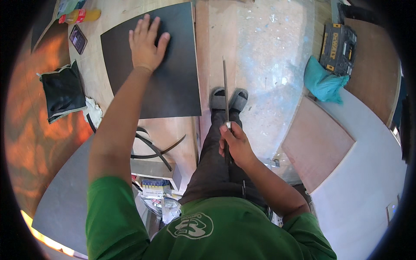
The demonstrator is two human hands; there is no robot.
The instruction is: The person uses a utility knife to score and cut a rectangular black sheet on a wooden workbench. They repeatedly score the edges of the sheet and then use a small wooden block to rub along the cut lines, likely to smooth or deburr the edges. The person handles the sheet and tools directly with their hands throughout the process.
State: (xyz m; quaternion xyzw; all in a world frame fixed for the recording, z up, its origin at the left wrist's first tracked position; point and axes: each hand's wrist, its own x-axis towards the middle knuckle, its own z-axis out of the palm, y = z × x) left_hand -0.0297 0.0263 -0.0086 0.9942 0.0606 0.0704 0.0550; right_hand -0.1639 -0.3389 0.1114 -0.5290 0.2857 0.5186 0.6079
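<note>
My left hand (147, 47) lies flat with its fingers spread on a dark grey panel (171, 82), near the panel's far end. The panel rests on a pale wooden table (93, 71), its straight long side along the table's right edge. In my right hand (237, 145) is a long thin-bladed tool (225, 91), gripped by its handle. Its blade points away from me, over the floor and clear of the panel. Seen nearly edge-on, it could be a file or a saw; I cannot tell which.
Curved black strips (158, 151) lie on the table near me. To the left are a black pouch (64, 93), a phone (78, 40) and an orange-drink bottle (82, 16). A tool case (338, 50), a teal bag (325, 82) and a brownish board (318, 141) stand right.
</note>
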